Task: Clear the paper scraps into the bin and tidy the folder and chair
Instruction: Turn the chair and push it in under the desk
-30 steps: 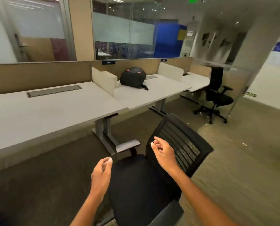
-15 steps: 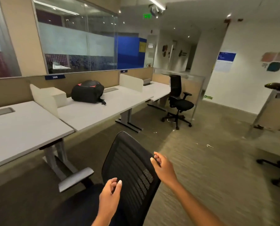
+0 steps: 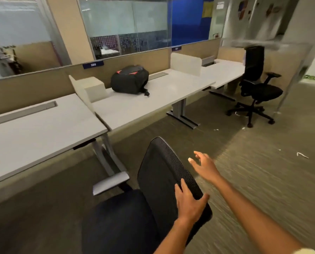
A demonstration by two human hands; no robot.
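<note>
A black mesh office chair point(image 3: 158, 173) stands just in front of me, its backrest turned to the right and its seat at the lower left. My left hand point(image 3: 189, 203) grips the backrest's upper edge, fingers on the mesh and thumb hooked over the rim. Just right of the backrest, my right hand point(image 3: 203, 165) hovers above the carpet with fingers spread, holding nothing. Small white paper scraps point(image 3: 302, 155) lie on the carpet to the right, and more scraps point(image 3: 216, 129) lie farther back near the second chair. No bin or folder is in view.
A row of white desks point(image 3: 43, 132) with low dividers runs along the left. A black backpack point(image 3: 129, 79) sits on the middle desk. A second black office chair point(image 3: 257, 88) stands at the far desk. Open carpet stretches to the right.
The view has swung back left and down. My left hand has closed onto the backrest's rim. My right hand has opened its fingers and sits beside the backrest.
</note>
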